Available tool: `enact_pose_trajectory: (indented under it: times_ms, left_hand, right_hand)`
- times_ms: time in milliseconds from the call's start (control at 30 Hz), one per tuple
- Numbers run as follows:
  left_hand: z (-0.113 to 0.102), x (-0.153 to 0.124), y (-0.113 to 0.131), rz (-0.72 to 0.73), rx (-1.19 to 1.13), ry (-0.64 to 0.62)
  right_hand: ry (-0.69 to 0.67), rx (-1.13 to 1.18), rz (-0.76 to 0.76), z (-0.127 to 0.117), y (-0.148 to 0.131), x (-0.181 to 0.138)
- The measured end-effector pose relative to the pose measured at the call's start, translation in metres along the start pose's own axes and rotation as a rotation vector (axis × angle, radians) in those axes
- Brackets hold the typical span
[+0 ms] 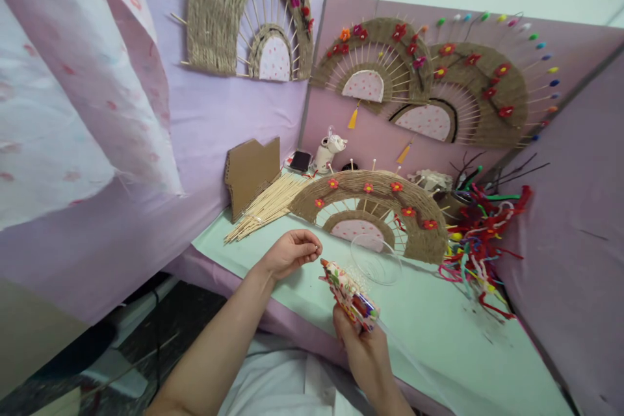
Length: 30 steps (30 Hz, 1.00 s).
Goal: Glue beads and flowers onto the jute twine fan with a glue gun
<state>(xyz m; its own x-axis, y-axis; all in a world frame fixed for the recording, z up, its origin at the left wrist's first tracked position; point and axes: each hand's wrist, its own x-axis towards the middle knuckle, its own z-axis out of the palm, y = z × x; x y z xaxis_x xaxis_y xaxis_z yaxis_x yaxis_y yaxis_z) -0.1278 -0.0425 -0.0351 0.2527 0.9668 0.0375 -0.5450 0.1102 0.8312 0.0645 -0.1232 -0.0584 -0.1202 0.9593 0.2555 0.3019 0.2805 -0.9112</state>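
My right hand grips a patterned glue gun with its orange tip pointing up and left. Just left of that tip my left hand is closed in a pinch on something tiny that I cannot make out, held near the gun's nozzle. Both hands hover over the front of the pale green table. Beyond them lies a jute-wound fan with red flowers and stick ribs. A clear plastic dish rests in front of the fan.
A bundle of bamboo sticks and a cardboard piece lie at the back left. A tangle of coloured pipe cleaners fills the right side. Finished fans hang on the purple walls. A phone and a ceramic figure stand at the back.
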Motion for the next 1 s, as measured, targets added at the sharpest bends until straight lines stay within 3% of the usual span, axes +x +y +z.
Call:
enact_pose_trajectory:
  times_ms: [300, 600, 1000]
  left_hand:
    - [0.002, 0.000, 0.001, 0.013, 0.014, -0.037]
    - [0.000, 0.001, -0.003, 0.012, 0.086, -0.072]
    - [0.004, 0.002, -0.006, 0.057, 0.207, -0.067]
  right_hand:
    - [-0.031, -0.010, 0.025, -0.002, -0.013, 0.000]
    - [0.038, 0.034, -0.005, 0.002, -0.012, 0.002]
    - [0.029, 0.028, 0.002, 0.003, -0.004, -0.001]
